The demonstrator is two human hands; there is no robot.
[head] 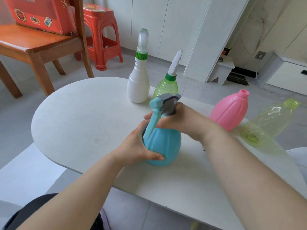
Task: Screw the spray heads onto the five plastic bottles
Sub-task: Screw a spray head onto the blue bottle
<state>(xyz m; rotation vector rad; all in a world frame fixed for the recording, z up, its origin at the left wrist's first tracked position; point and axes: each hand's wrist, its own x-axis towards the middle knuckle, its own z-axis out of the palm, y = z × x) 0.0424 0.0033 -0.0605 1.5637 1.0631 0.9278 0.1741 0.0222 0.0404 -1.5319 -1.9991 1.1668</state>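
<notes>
A blue bottle [163, 145] stands on the white table [79, 123], with a blue and grey spray head [163, 104] on its neck. My left hand [139, 145] grips the bottle's body. My right hand [179, 120] is closed around the neck just under the spray head. Behind them stand a white bottle [138, 85] with a clear, green-collared head and a green bottle [166, 87] with a white head. A pink bottle [230, 110] with an open neck leans at the right. A clear yellow-green bottle [265, 122] lies on its side beside it.
A wooden chair [38, 47] with a red box [41, 14] on it stands at the back left, a red plastic stool [101, 34] beside it. White cabinets [182, 30] line the far wall. The table's rounded edge is at the left.
</notes>
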